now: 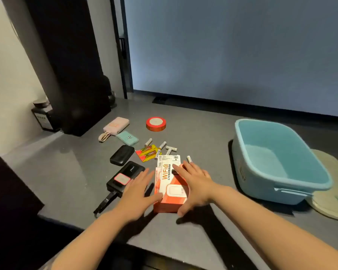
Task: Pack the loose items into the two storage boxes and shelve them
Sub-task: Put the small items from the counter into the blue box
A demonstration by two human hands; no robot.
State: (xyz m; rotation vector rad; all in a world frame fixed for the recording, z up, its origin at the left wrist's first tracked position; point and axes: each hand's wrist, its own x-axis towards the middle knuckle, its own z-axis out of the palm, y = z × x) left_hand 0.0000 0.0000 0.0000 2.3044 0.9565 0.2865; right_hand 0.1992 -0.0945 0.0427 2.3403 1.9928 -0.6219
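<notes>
Tabletop (183,240) surface, grey and matt, carries everything in view. Largest upon it is the blue tub (277,184), seen empty at the right, with a pale lid-like piece (332,203) tucked under its far side. Next in size is the orange WiFi box (169,199), lying flat near the front edge, between the tub and two black power banks (125,176). It is judged to be light, stiff cardboard with smooth printed faces, so a hold across its two long side walls should be firm enough, and slipping is the only likely trouble. Further back a pink pouch (116,124), a teal case (128,137) and a red tape roll (156,123) are laid well apart, and loose batteries (161,146) with a yellow battery pack (147,152) are scattered just beyond the box. Both forearms are reached forward, palms down. The left hand (137,193) is pressed to the box's left wall, fingers (144,177) spread apart, thumb on its top. The right hand (193,184) is laid over the right half, fingers splayed, not yet closed.
</notes>
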